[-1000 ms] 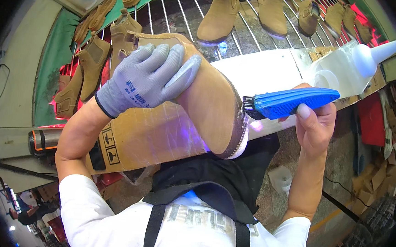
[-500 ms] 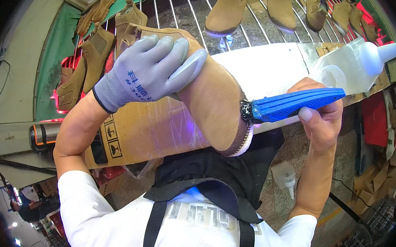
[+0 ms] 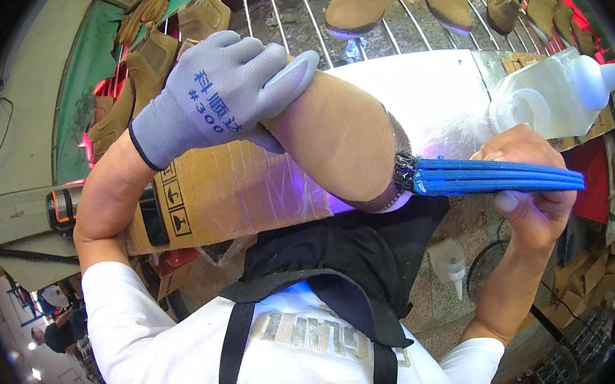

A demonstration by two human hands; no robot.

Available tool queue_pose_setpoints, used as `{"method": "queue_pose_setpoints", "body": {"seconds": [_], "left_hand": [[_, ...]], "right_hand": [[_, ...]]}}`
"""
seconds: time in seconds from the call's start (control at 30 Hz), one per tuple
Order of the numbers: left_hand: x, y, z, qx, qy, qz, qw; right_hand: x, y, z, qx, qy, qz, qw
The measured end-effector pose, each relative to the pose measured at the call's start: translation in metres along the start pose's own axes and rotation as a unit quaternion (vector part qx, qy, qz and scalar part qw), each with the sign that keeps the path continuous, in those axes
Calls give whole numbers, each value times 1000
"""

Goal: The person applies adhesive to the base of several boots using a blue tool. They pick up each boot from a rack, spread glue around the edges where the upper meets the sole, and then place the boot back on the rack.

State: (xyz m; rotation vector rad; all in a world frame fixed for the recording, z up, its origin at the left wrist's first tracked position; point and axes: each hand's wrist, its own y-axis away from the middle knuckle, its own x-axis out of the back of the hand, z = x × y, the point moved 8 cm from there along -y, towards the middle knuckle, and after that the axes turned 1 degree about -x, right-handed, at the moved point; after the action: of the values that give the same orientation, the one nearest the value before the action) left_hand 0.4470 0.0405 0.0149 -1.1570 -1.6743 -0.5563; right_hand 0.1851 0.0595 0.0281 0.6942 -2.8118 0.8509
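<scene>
Clamps a tan suede boot (image 3: pixel 343 141), toward one o'clock, in grey-gloved left hand (image 3: pixel 222 90); grips a blue, ridged, black-bristled brush (image 3: pixel 490 180) against it in bare right hand (image 3: pixel 536 216), at three o'clock.

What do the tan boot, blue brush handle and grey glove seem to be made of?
Tan boot: probably suede, given its matte, soft-looking surface. Blue brush handle: likely satin plastic or rubber, with crisp ridges. Grey glove: apparently matte knit fabric, finely ribbed.

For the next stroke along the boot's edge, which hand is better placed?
Probably the right hand: it holds the blue brush, bristles at that edge; the gloved left hand holds the boot.
</scene>
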Motion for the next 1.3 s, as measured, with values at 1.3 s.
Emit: {"method": "queue_pose_setpoints", "body": {"seconds": [1.3], "left_hand": [[-20,-15,-6,189,327,-216,901]], "right_hand": [[-42,6,-57,55,315,-3,948]]}}
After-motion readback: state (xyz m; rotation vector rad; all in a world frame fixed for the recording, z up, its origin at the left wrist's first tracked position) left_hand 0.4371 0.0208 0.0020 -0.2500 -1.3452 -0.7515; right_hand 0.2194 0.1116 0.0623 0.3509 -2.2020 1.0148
